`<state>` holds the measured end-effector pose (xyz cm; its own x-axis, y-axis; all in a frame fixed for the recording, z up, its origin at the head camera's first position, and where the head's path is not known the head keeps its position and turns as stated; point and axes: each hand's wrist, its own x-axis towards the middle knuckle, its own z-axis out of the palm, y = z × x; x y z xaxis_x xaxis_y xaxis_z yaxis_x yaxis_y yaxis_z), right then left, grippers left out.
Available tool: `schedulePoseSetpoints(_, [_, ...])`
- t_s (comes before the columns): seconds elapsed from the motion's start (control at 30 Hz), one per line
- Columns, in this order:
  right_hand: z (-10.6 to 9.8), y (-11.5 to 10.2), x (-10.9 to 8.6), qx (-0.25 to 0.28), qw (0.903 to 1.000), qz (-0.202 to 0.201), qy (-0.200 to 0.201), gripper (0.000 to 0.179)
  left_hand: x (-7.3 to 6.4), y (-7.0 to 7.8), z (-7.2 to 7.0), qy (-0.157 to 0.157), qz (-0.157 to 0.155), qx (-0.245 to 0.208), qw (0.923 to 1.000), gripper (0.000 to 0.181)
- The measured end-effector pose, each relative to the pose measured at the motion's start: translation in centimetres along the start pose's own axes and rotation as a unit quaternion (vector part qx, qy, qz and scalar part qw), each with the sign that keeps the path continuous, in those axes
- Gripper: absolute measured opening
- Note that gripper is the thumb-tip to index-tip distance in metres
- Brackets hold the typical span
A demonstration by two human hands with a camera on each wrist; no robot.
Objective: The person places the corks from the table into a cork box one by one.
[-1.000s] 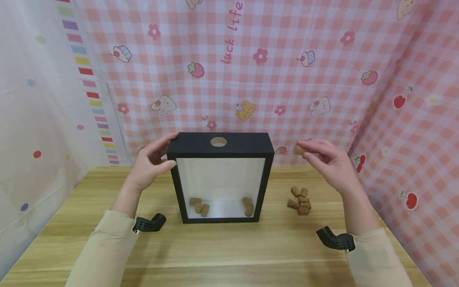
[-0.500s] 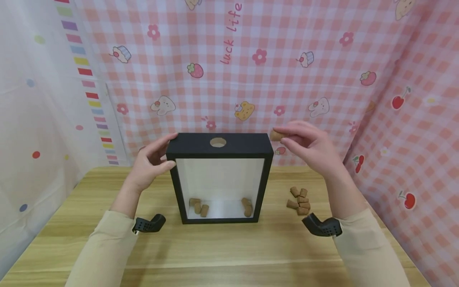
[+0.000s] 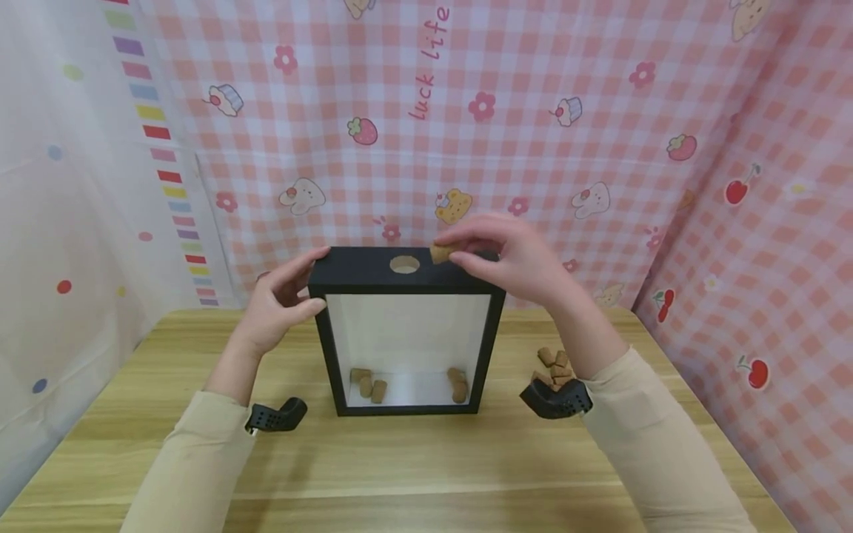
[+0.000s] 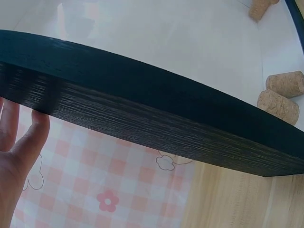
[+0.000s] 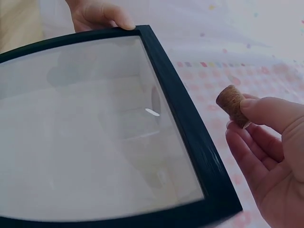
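A black box frame (image 3: pixel 320 348) with a clear front stands upright on the table, a round hole (image 3: pixel 404 264) in its top. My left hand (image 3: pixel 275 303) grips its upper left corner, thumb at the front and fingers behind. Between thumb and fingers, my right hand (image 3: pixel 509 255) pinches a cork (image 3: pixel 440 254) over the frame's top, just right of the hole. The right wrist view shows that cork (image 5: pixel 232 105) tilted at the fingertips. Inside the frame lie several corks (image 3: pixel 366 385) at the bottom left, and more corks (image 3: pixel 457 386) at the bottom right.
A small pile of loose corks (image 3: pixel 545 357) lies on the wooden table (image 3: pixel 400 474) to the right, partly covered by the right wrist's camera mount (image 3: pixel 556 400). Checked pink cloth (image 3: pixel 506 148) hangs behind and on the right. Spotted white cloth (image 3: pixel 73 259) hangs on the left.
My right hand has carried the cork leftward, from beside the frame to over its top near the hole. My left hand has stayed on the corner.
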<state>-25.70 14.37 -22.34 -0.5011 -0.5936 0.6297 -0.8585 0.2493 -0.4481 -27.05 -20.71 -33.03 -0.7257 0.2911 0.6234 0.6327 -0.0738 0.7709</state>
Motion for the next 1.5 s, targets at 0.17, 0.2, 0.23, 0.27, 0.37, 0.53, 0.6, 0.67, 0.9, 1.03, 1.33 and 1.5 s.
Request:
schedulePoseSetpoints(0.17, [0.9, -0.1, 1.2, -0.022, 0.9993, 0.017, -0.024, 0.025, 0.0, 0.0, 0.1, -0.001, -0.004, 0.002, 1.0, 0.065])
schedulePoseSetpoints(0.2, [1.1, -0.2, 1.4, -0.027, 0.999, 0.022, -0.027, 0.024, -0.1, 0.0, 0.1, 0.0, -0.005, 0.004, 1.0, 0.066])
schedulePoseSetpoints(0.23, [1.2, -0.2, 1.6, -0.032, 0.9986, 0.027, -0.031, 0.025, -0.1, 0.0, 0.1, 0.001, -0.007, 0.007, 1.0, 0.066])
schedulePoseSetpoints(0.27, [1.3, -0.2, 1.8, -0.036, 0.9982, 0.032, -0.034, 0.024, -0.1, 0.0, 0.1, 0.002, -0.008, 0.009, 0.9999, 0.066])
schedulePoseSetpoints(0.37, [1.7, -0.3, 2.4, -0.055, 0.9961, 0.053, -0.045, 0.024, -0.1, 0.0, 0.0, 0.0, -0.008, 0.014, 0.9999, 0.065])
schedulePoseSetpoints(0.53, [2.3, -0.4, 3.3, -0.084, 0.9919, 0.07, -0.065, 0.023, -0.1, 0.0, 0.0, 0.004, -0.01, 0.015, 0.9998, 0.064])
schedulePoseSetpoints(0.6, [2.6, -0.3, 3.6, -0.09, 0.9908, 0.07, -0.073, 0.023, -0.1, 0.0, 0.0, 0.006, -0.012, 0.016, 0.9998, 0.065])
schedulePoseSetpoints(0.67, [2.8, -0.2, 3.8, -0.095, 0.9896, 0.071, -0.08, 0.024, -0.2, 0.1, 0.0, 0.006, -0.013, 0.019, 0.9997, 0.065])
schedulePoseSetpoints(0.9, [3.1, -0.1, 4.2, -0.099, 0.9894, 0.055, -0.091, 0.026, -0.2, -0.1, 0.0, 0.002, -0.007, 0.014, 0.9999, 0.065])
schedulePoseSetpoints(1.03, [2.8, -0.1, 4.1, -0.077, 0.9929, 0.036, -0.082, 0.027, -0.2, -0.1, 0.0, -0.001, -0.002, 0.006, 1.0, 0.065])
schedulePoseSetpoints(1.33, [1.3, 0.0, 2.6, -0.06, 0.9973, 0.008, -0.042, 0.027, -0.1, 0.0, 0.0, 0.002, -0.004, 0.004, 1.0, 0.066])
schedulePoseSetpoints(1.5, [0.2, -0.4, 1.1, -0.044, 0.9989, 0.008, -0.016, 0.028, -0.1, 0.1, 0.0, 0.002, -0.004, 0.002, 1.0, 0.066])
